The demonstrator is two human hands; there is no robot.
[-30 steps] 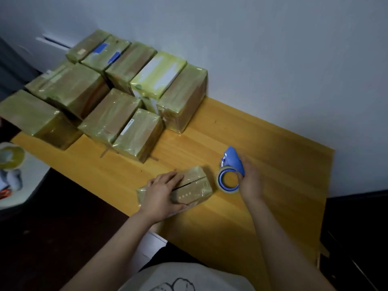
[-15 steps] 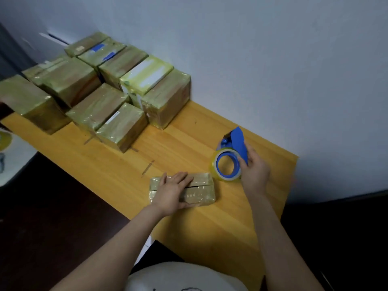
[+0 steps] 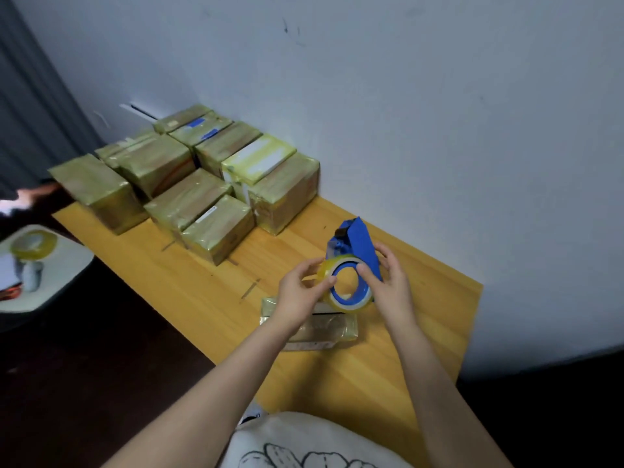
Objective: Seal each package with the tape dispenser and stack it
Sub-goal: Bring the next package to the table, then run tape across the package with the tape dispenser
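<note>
Tape in a spare yellowish roll point(image 3: 33, 244) sits far left on a pale side surface, off the tabletop point(image 3: 439, 319) and out of play. Next along, the sealed packages point(image 3: 189, 190), glossy with yellowish tape, stand stacked together against the wall at the tabletop's back left; they have not moved. The change is in the middle. The left hand point(image 3: 299, 293), which half a second ago lay flat on the small package point(image 3: 324, 329), has let go of it and risen to the tape roll point(image 3: 349, 300) on the dispenser. Its grip is narrow now, thumb and fingertips pinching the roll's near edge. The blue tape dispenser point(image 3: 359, 246) has come up off the tabletop and across, so it hangs just above the small package, its cutter end pointing up and away. The right hand point(image 3: 393, 288) holds it, grip wrapped round the blue body, thumb laid on the roll's blue core. The small package lies flat and unheld near the tabletop's front edge, directly under both hands, a dark gap showing along its top. My reading: the person is picking the loose tape end free, so sealing this package is about to start, and with no hand steadying it the light package may slide at the first pull
</note>
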